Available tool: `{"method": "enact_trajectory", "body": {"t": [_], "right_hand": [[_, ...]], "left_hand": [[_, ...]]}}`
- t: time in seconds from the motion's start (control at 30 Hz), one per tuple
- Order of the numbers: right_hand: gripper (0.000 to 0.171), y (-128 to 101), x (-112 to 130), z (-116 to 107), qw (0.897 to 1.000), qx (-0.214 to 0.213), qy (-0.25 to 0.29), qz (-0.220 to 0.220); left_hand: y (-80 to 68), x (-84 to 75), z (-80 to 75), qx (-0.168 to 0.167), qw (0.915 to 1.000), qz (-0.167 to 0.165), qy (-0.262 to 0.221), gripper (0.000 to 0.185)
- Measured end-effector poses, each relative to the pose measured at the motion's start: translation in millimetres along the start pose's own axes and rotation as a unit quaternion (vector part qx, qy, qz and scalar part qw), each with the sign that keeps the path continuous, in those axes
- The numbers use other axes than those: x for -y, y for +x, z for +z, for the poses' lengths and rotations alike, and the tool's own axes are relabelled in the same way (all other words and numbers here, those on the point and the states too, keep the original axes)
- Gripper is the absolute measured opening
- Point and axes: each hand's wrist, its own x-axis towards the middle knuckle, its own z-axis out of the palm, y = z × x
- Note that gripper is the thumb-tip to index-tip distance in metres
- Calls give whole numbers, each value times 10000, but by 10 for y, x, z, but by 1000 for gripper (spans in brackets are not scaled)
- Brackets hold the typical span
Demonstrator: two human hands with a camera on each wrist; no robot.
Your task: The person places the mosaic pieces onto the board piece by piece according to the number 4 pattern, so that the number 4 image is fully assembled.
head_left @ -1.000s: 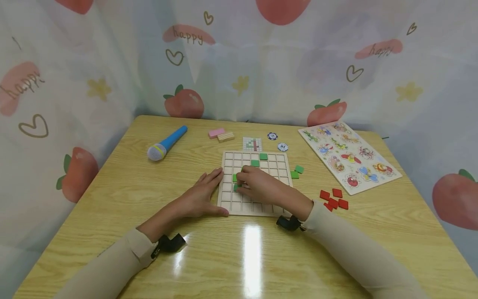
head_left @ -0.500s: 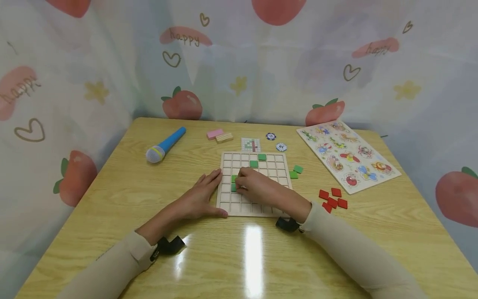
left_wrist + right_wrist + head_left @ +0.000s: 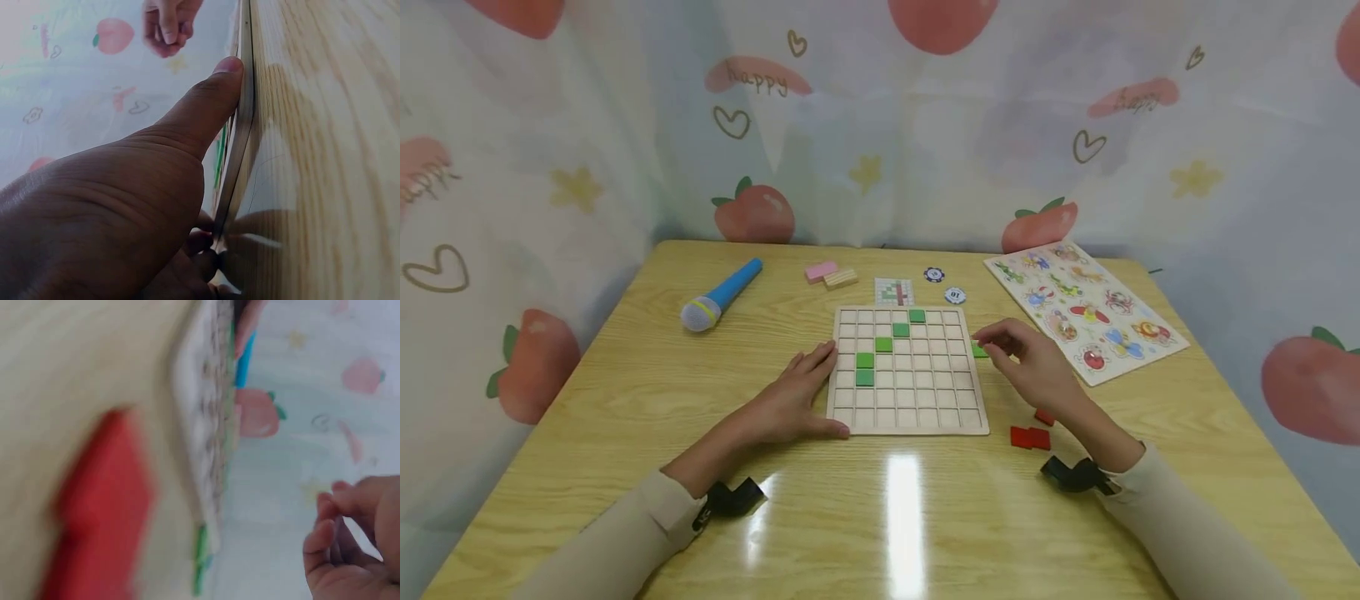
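A wooden grid board (image 3: 932, 417) lies on the table with several green tiles (image 3: 883, 344) set in a stepped line of squares. My left hand (image 3: 790, 400) rests along the board's left edge, fingers fairly straight and thumb at its front corner; the left wrist view shows the thumb (image 3: 209, 103) on the rim. My right hand (image 3: 1030, 358) is off the board's right side, fingers bent beside a loose light green tile (image 3: 980, 351). In the right wrist view, thumb and fingertips (image 3: 322, 531) come close together with nothing visible between them, apart from the loose green tiles (image 3: 200, 559).
Red tiles (image 3: 1021, 437) lie near the right forearm, some hidden. Behind the board are a small pattern card (image 3: 893, 292), two poker chips (image 3: 955, 296), and pink (image 3: 820, 272) and plain wooden blocks (image 3: 840, 279). A toy microphone (image 3: 722, 296) lies left, an insect puzzle board (image 3: 1086, 312) right.
My right hand has left the green tiles on the board and moved right to the loose green tile. Some red tiles have shifted toward the front. My left hand stays at the board.
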Motion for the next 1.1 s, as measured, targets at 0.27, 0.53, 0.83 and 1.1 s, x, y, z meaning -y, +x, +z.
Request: {"method": "enact_trajectory", "body": {"t": [0.27, 0.53, 0.83, 1.1], "right_hand": [[21, -35, -319, 28, 9959, 111, -432, 788], [32, 57, -451, 76, 9926, 586, -849, 648], [28, 139, -406, 120, 9858, 608, -1396, 706], [25, 114, -401, 108, 9855, 569, -1255, 987]], "left_hand": [[-6, 16, -21, 3, 10000, -25, -22, 132], [6, 11, -28, -11, 10000, 56, 45, 132], [10, -3, -34, 10, 10000, 21, -26, 132], [18, 6, 1, 19, 10000, 35, -11, 131]]}}
